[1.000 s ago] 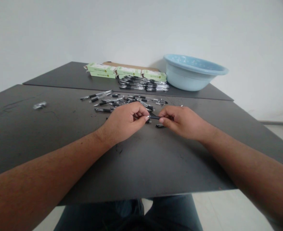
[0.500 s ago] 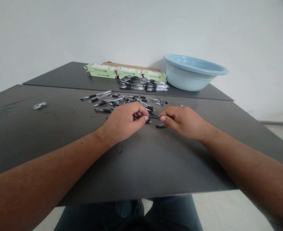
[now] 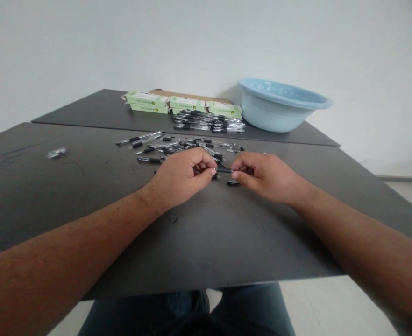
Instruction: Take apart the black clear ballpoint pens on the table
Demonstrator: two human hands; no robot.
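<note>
My left hand [image 3: 183, 177] and my right hand [image 3: 264, 176] meet over the middle of the dark table [image 3: 199, 238]. Both pinch the same black pen [image 3: 223, 170], one at each end, fingers curled closed around it. A small black pen part [image 3: 232, 183] lies on the table just under my right fingers. Behind my hands spreads a loose scatter of black and clear pens [image 3: 178, 145].
A neat pile of pens [image 3: 209, 122] lies at the back before green boxes [image 3: 183, 104]. To the right of them stands a light blue basin [image 3: 281, 105]. A small clear piece [image 3: 56, 153] lies far left. My knees show under the table's near edge.
Almost nothing has moved. My right hand's fingers have shifted slightly along the pen, and both hands keep their pinch on it.
</note>
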